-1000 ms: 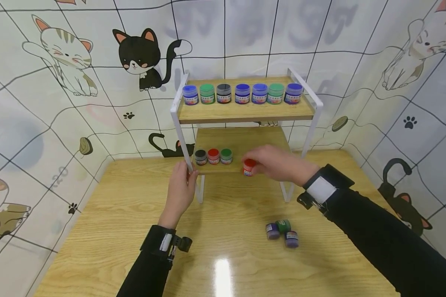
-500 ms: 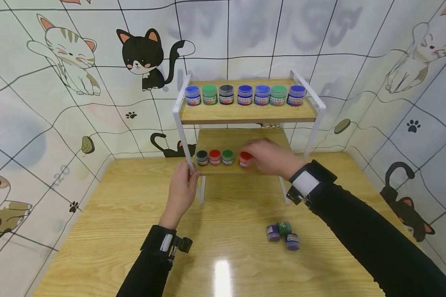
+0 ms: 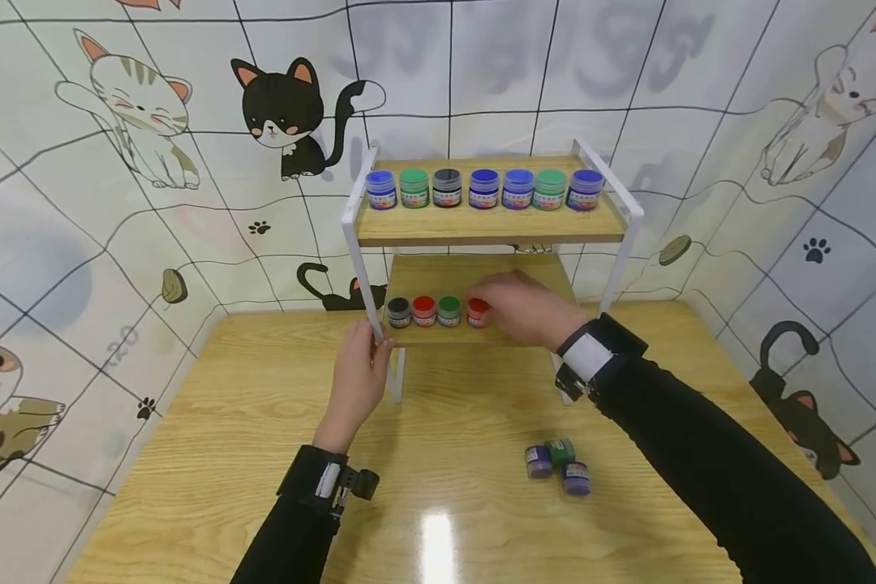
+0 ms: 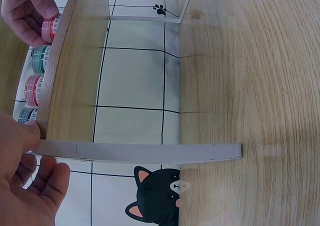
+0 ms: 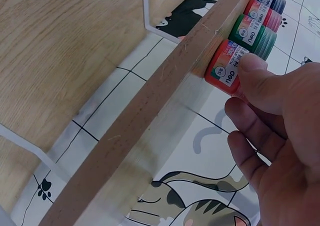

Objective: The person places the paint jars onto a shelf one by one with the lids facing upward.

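On the lower shelf board (image 3: 474,268), my right hand (image 3: 529,308) pinches a red paint jar (image 3: 476,313) between thumb and fingers. The jar stands upright at the board's front edge; the right wrist view shows my thumb across its label. To its left, in a row, are a green jar (image 3: 448,311), another red jar (image 3: 424,311) and a black jar (image 3: 399,313). My left hand (image 3: 358,369) holds the white left leg of the rack (image 3: 361,280) at lower-shelf height. In the left wrist view, its thumb and fingers lie on either side of the white bar (image 4: 150,151).
Several blue, green and black-lidded jars line the top shelf (image 3: 489,225). On the wooden table (image 3: 263,454), front right, a green jar (image 3: 560,451) and two purple-blue jars lie close together. A cat-patterned sheet (image 3: 190,243) hangs behind and at both sides.
My right hand has moved left and inward with the red jar, bringing it from the shelf's front edge onto the board beside the green jar. The left hand stays on the rack leg.
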The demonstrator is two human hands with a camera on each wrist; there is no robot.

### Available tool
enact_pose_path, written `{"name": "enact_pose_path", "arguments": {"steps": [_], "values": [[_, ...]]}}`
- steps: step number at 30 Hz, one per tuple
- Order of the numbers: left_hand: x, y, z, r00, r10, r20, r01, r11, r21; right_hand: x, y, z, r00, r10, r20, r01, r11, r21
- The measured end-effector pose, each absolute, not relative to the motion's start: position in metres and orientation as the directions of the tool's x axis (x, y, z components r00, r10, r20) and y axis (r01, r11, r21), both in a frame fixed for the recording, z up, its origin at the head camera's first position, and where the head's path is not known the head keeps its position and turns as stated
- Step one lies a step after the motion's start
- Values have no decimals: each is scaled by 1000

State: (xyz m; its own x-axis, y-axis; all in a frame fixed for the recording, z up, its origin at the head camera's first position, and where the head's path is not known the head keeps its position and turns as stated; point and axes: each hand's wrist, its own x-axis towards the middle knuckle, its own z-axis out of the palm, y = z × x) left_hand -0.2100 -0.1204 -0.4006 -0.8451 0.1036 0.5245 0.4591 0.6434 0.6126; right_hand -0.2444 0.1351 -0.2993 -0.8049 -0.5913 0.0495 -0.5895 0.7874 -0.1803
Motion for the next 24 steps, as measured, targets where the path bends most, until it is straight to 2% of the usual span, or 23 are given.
{"name": "enact_pose_path", "arguments": {"steps": [16, 24], "values": [[-209, -119, -401, -854, 89, 513, 443, 643, 625, -246, 132, -300, -820, -572, 30, -565, 798, -210], [-209, -118, -401, -858, 90, 506, 436, 650, 623, -245, 131, -300, -816, -577, 31, -572, 800, -181]]}}
